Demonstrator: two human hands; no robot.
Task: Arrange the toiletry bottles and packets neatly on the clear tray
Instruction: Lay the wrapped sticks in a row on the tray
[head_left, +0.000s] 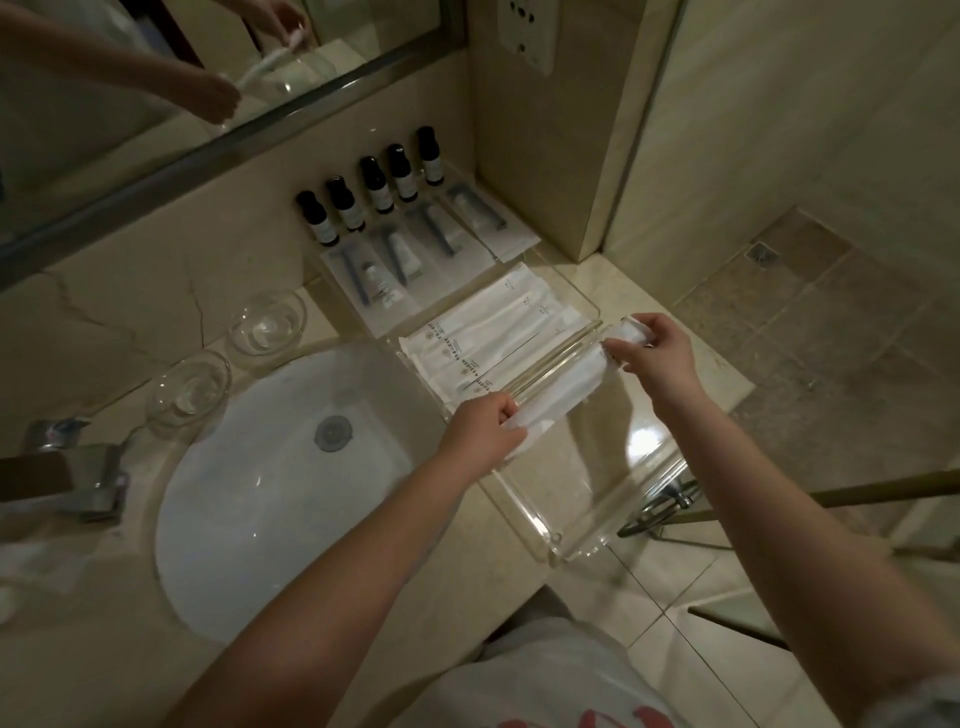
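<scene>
A long white packet (561, 387) is held at both ends, my left hand (483, 434) pinching its near end and my right hand (657, 351) its far end. It hovers over the near part of the clear tray (597, 540), right beside a clear divider ridge. Several white packets (483, 332) lie side by side in the tray's middle part. Clear packets with dark toothbrushes and small tubes (415, 249) lie in a row behind them. Several dark bottles with white labels (374, 187) stand in a line along the wall.
A white sink (270, 499) lies left of the tray, with a chrome tap (88, 473) at its left. Two upturned glasses (267, 322) (189, 387) stand on the marble counter. A mirror hangs above. The counter edge drops to a tiled floor (810, 322) at right.
</scene>
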